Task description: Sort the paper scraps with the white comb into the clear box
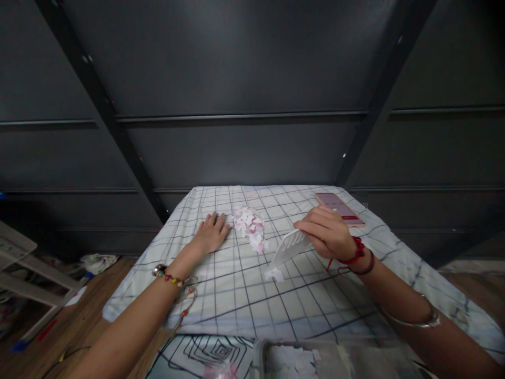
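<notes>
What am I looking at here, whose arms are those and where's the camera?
There is no machine: these are a person's own bare hands, seen by a camera worn on the head, looking forward and down. It's a single picture. The left hand lies flat on a checked cloth, beside a pile of paper scraps. The right hand holds a white slotted tool, tilted, its lower end at a few loose scraps. Past that hand lies a phone. At the bottom edge, partly cut off, a box holds more scraps.
</notes>
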